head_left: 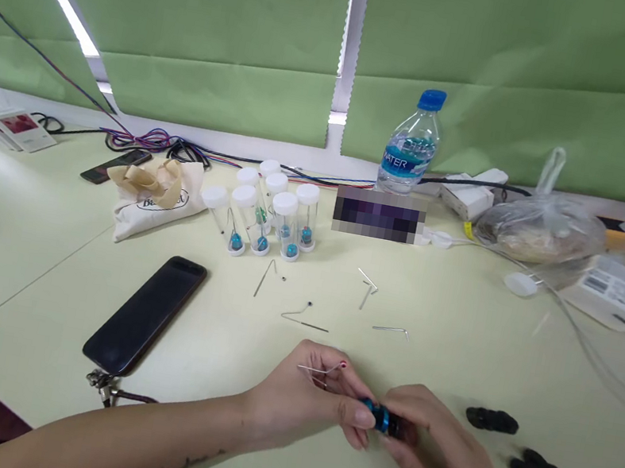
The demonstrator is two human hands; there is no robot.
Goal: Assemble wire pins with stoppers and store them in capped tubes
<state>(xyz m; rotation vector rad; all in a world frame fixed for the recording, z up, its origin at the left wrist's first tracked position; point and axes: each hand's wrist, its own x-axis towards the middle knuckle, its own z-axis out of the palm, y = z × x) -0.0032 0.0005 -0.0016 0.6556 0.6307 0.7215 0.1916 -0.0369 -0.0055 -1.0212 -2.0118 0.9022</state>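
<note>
My left hand (321, 393) pinches a small blue and black part (384, 418) between thumb and fingers. A thin bent wire (321, 370) with a red tip also rests in that hand, across the palm side. From the right, my right hand (433, 441) grips the dark end of the same part, its fingers closed round it. Beyond the hands lie bent metal wires (294, 318) and small hex keys (391, 329). Capped clear tubes (263, 221) with blue or green pieces inside stand behind them. Black round pieces (491, 420) lie right of my right hand.
A black phone (145, 315) lies on the table (41, 331) at the left, near a cloth pouch (158, 199). A water bottle (411, 146) stands at the back. Plastic bags (543, 226), a white box (614, 291) and cables are at the back right.
</note>
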